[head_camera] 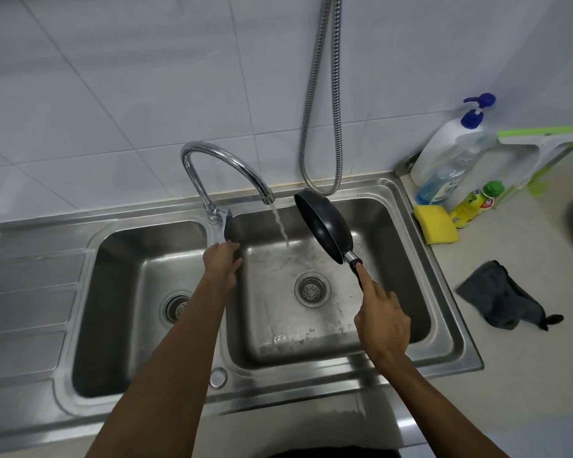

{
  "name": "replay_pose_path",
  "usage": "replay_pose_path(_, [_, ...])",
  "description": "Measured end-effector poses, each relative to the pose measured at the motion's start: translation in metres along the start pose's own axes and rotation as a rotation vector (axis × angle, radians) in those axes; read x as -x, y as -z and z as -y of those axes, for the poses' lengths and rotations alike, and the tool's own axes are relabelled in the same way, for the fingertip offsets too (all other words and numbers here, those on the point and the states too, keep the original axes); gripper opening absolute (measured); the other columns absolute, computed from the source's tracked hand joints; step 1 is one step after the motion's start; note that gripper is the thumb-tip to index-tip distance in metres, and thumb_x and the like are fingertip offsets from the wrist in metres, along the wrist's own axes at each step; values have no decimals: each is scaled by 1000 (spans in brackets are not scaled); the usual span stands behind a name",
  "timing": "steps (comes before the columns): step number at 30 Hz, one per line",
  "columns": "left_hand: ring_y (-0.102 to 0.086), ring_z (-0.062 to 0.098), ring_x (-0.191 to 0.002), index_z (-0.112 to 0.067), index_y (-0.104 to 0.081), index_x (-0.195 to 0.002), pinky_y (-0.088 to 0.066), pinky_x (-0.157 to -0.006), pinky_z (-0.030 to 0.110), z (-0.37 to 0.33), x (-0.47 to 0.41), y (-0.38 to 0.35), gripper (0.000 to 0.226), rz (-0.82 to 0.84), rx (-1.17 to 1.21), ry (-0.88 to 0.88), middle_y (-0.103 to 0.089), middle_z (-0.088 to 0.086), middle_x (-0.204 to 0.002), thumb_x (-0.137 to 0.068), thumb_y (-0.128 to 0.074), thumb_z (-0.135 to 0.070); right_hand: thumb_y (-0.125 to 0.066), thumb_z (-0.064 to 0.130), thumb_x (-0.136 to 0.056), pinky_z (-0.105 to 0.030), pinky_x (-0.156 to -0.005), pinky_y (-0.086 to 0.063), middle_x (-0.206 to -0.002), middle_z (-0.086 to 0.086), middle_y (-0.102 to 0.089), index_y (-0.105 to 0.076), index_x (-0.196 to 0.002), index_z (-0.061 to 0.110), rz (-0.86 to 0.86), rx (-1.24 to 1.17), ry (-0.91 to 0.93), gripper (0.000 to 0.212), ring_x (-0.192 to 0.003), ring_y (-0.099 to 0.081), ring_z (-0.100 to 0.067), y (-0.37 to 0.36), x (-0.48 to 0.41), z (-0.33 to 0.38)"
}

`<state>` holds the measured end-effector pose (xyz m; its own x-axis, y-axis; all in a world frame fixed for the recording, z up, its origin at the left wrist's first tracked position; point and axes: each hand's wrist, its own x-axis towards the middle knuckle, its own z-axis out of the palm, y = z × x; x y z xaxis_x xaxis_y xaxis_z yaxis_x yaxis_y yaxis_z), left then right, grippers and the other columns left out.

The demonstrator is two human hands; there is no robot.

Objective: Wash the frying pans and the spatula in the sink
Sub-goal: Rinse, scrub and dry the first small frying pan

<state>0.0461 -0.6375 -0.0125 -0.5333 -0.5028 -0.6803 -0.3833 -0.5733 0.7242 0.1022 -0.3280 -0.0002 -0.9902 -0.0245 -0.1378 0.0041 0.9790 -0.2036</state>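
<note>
With right hand [382,320] gripping frying pan [323,226], left hand [220,259] holding tap lever [227,224], swing its inside under the stream [280,223].

White tiled wall [113,94]; beige countertop [510,375]; metal hose [338,94] hanging.

A home kitchen, at the washing-up corner. A stainless double-bowl sink [445,305] fills the middle, its ribbed drainboard [30,292] at 9 o'clock, and a swan-neck tap [225,160] runs water into the right bowl, where a black frying pan [323,226] tilts. White wall tiles [113,77] rise at 12 o'clock, a metal hose [321,94] hanging down them. At 2 o'clock stand pump bottles [444,153], a green-capped bottle [473,206] and a yellow sponge [435,224]; a grey cloth [500,295] lies on the counter [526,375] at 3 o'clock
</note>
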Motion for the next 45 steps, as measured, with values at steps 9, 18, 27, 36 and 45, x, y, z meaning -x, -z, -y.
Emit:
replay_pose_path(9, [-54,11,-79,0,-55,-125,-53,-84,38,-45,-1,-31,35,-21,-361,-362,-57,2,-95,-93,-47,-14,-77,8,-80,-36,-61,-55,-121,8,-67,-18,-157,41,-14,-33,17,102,-90,-60,-20,-2,-3,6])
replay_pose_path(18, [-55,21,-96,-23,-57,-122,-46,-80,38,-53,10,-25,40,163,-430,-360,-56,4,-108,-83,-54,-18,-70,3,-80,-36,-57,-52,-118,12,-65,-15,-157,44,-39,-12,10,103,-85,-56,-19,1,2,6])
replay_pose_path(27, [-65,22,-106,-17,-63,-114,-48,-78,32,61,86,-27,17,408,-641,-47,-68,8,-123,-99,-55,-15,-63,8,-88,-44,-66,-57,-96,2,-70,-26,-148,44,-49,-255,-51,79,-80,-65,-24,1,17,20])
replay_pose_path(36, [-71,20,-106,-20,-73,-112,-50,-104,45,129,142,-55,60,570,-513,318,-78,-2,-105,-93,-45,-68,-39,38,-103,-44,-85,-56,-99,-2,-72,-35,-117,36,132,-677,-256,15,-85,-68,-22,5,32,32])
replay_pose_path(45, [-67,25,-84,-16,-66,-92,-52,-74,37,190,96,-82,58,419,-225,339,-67,7,-83,-55,-90,-54,-36,37,-100,-47,-74,-62,-88,4,-70,-46,-101,46,158,-887,-147,13,-81,-70,-17,11,35,9])
